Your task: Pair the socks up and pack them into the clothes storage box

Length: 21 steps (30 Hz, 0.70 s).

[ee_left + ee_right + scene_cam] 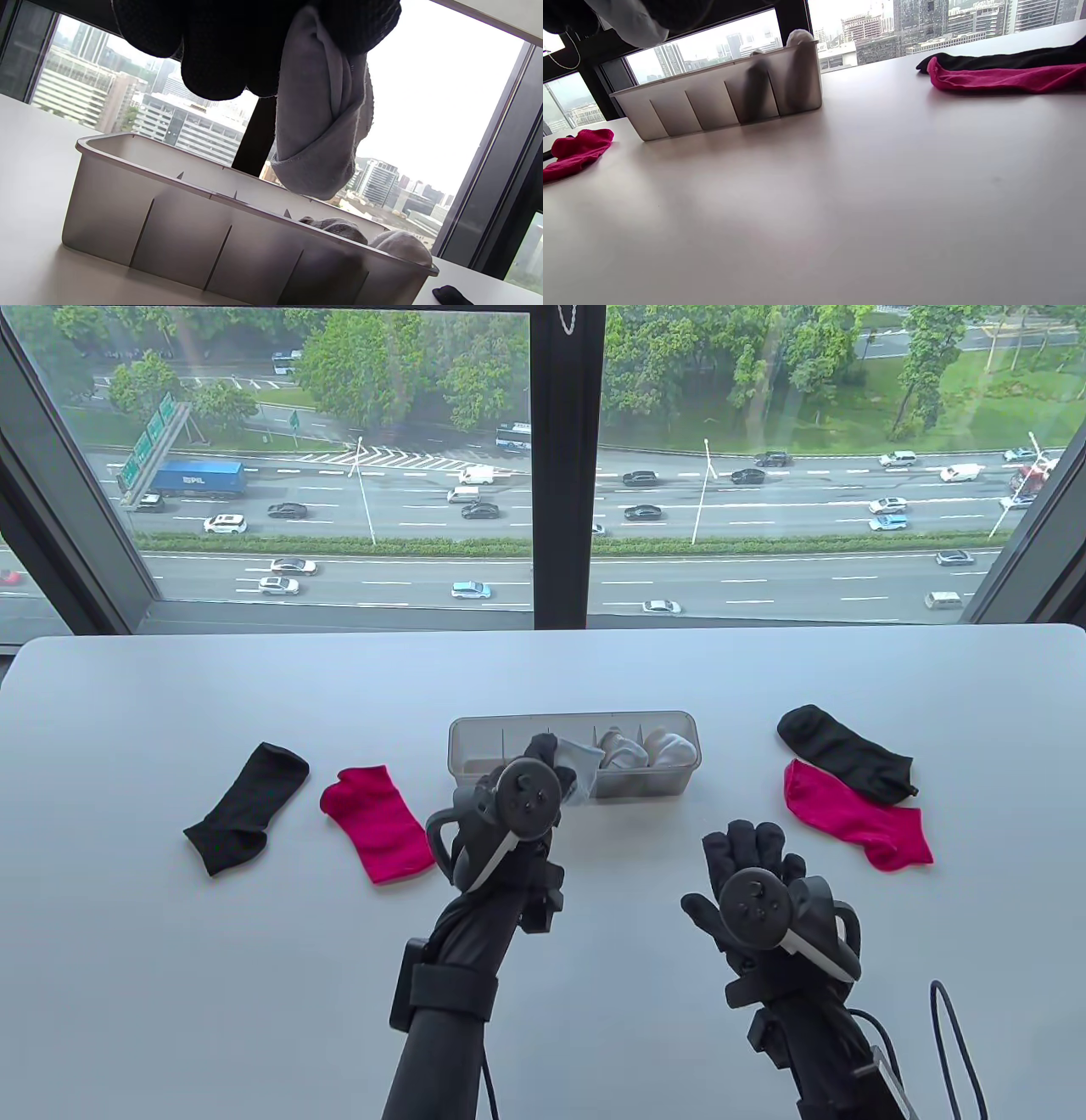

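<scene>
A translucent storage box (475,729) (140,207) (670,110) with dividers stands mid-table. Two rolled light sock bundles (645,751) (398,243) fill its right compartments. My left hand (547,759) holds a folded white sock pair (579,768) (318,114) just above the box's middle. My right hand (751,853) lies flat on the table, fingers spread, holding nothing. A black sock (246,808) and a pink sock (377,823) (575,150) lie at the left. Another black sock (844,751) (1001,59) and pink sock (857,814) (1005,78) lie at the right.
The white table (170,984) ends at a large window just behind the box. A cable (954,1035) loops at the right front edge beside my right forearm.
</scene>
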Motion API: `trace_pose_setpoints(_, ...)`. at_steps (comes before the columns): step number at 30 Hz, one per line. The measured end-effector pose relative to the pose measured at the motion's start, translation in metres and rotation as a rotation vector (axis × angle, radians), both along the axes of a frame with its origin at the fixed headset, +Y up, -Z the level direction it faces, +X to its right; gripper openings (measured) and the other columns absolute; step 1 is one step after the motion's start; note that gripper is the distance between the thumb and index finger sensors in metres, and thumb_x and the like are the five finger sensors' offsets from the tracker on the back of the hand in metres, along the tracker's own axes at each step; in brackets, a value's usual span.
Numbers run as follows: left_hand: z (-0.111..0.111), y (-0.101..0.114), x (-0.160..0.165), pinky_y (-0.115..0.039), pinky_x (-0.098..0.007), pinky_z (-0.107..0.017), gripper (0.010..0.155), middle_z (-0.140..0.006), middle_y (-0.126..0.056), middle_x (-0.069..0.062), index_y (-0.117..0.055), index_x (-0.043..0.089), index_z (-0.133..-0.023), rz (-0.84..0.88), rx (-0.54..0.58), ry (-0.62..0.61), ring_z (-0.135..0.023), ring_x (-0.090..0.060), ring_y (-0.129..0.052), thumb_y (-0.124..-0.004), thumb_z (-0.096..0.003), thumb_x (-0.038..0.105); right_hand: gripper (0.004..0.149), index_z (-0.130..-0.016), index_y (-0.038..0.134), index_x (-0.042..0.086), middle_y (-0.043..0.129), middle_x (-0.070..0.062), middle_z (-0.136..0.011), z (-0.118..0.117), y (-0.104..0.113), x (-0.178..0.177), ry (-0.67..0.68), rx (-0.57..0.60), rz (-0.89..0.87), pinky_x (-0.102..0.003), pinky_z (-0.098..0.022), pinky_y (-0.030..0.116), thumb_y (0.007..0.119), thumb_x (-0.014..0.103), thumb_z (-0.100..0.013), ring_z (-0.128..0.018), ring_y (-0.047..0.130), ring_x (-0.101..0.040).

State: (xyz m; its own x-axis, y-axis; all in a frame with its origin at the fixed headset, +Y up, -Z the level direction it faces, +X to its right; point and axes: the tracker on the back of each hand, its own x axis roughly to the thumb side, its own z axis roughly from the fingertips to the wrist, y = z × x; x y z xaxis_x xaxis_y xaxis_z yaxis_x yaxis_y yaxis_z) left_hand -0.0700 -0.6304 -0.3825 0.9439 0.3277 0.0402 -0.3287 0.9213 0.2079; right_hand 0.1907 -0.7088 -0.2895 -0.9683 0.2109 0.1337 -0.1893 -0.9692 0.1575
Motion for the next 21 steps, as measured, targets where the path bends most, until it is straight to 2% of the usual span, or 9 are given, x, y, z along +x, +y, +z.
trace_pose_setpoints(4, -0.034, -0.004, 0.018, -0.072, -0.057, -0.071, 0.051, -0.095, -0.091, -0.009, -0.065, 0.017, -0.107, -0.069, -0.029, 0.078, -0.086, -0.031, -0.094, -0.069, -0.0604, 0.039, 0.075, -0.115, 0.020, 0.010, 0.004, -0.022, -0.120, -0.001, -0.006, 0.000, -0.004, -0.017, 0.038, -0.064, -0.073, 0.013, 0.057, 0.047, -0.061, -0.103, -0.003, -0.046)
trace_pose_setpoints(7, -0.055, -0.019, 0.026, -0.072, -0.056, -0.071, 0.057, -0.095, -0.089, -0.009, -0.052, 0.013, -0.110, -0.046, -0.083, 0.118, -0.086, -0.031, -0.093, -0.068, -0.0609, 0.038, 0.076, -0.115, 0.019, 0.010, 0.003, -0.022, -0.120, -0.002, -0.007, -0.001, -0.003, -0.032, 0.037, -0.064, -0.073, 0.012, 0.056, 0.048, -0.062, -0.103, -0.004, -0.046)
trace_pose_setpoints(10, -0.071, -0.036, 0.034, -0.069, -0.056, -0.074, 0.056, -0.097, -0.087, -0.007, -0.045, 0.020, -0.111, -0.132, -0.127, 0.165, -0.089, -0.030, -0.091, -0.066, -0.0619, 0.038, 0.076, -0.115, 0.019, 0.009, 0.003, -0.022, -0.120, -0.004, -0.007, 0.000, -0.004, -0.047, 0.017, -0.064, -0.073, 0.012, 0.057, 0.047, -0.062, -0.103, -0.004, -0.046)
trace_pose_setpoints(13, -0.081, -0.049, 0.042, -0.068, -0.056, -0.075, 0.051, -0.099, -0.086, -0.008, -0.049, 0.024, -0.108, -0.204, -0.150, 0.174, -0.091, -0.031, -0.089, -0.067, -0.0618, 0.037, 0.076, -0.115, 0.018, 0.010, 0.002, -0.022, -0.120, -0.005, -0.006, 0.001, -0.009, -0.049, 0.003, -0.064, -0.073, 0.011, 0.056, 0.048, -0.062, -0.103, -0.004, -0.046)
trace_pose_setpoints(16, -0.085, -0.058, 0.046, -0.063, -0.058, -0.078, 0.045, -0.107, -0.080, -0.009, -0.065, 0.023, -0.105, -0.248, -0.205, 0.163, -0.102, -0.034, -0.080, -0.067, -0.0616, 0.035, 0.076, -0.115, 0.018, 0.011, 0.002, -0.022, -0.120, -0.005, -0.006, 0.002, -0.007, -0.053, -0.003, -0.064, -0.073, 0.011, 0.057, 0.048, -0.062, -0.103, -0.005, -0.046)
trace_pose_setpoints(17, -0.086, -0.061, 0.048, -0.060, -0.060, -0.078, 0.040, -0.110, -0.077, -0.010, -0.073, 0.024, -0.100, -0.250, -0.227, 0.144, -0.105, -0.035, -0.076, -0.067, -0.0618, 0.034, 0.076, -0.115, 0.018, 0.010, 0.002, -0.022, -0.120, -0.005, -0.006, 0.002, -0.006, -0.052, -0.006, -0.063, -0.074, 0.011, 0.057, 0.047, -0.062, -0.103, -0.005, -0.046)
trace_pose_setpoints(20, -0.082, -0.060, 0.045, -0.052, -0.063, -0.081, 0.043, -0.117, -0.066, -0.008, -0.073, 0.023, -0.102, -0.287, -0.237, 0.107, -0.113, -0.037, -0.061, -0.066, -0.0614, 0.035, 0.075, -0.115, 0.019, 0.011, 0.001, -0.021, -0.120, -0.005, -0.007, 0.003, -0.004, -0.051, -0.011, -0.063, -0.074, 0.011, 0.057, 0.048, -0.062, -0.103, -0.004, -0.046)
trace_pose_setpoints(21, -0.079, -0.057, 0.041, -0.048, -0.064, -0.082, 0.046, -0.120, -0.060, -0.008, -0.069, 0.024, -0.106, -0.295, -0.244, 0.092, -0.116, -0.037, -0.054, -0.064, -0.0617, 0.037, 0.075, -0.115, 0.019, 0.011, 0.001, -0.021, -0.120, -0.005, -0.006, 0.003, -0.003, -0.050, -0.013, -0.063, -0.074, 0.011, 0.056, 0.047, -0.062, -0.103, -0.005, -0.046)
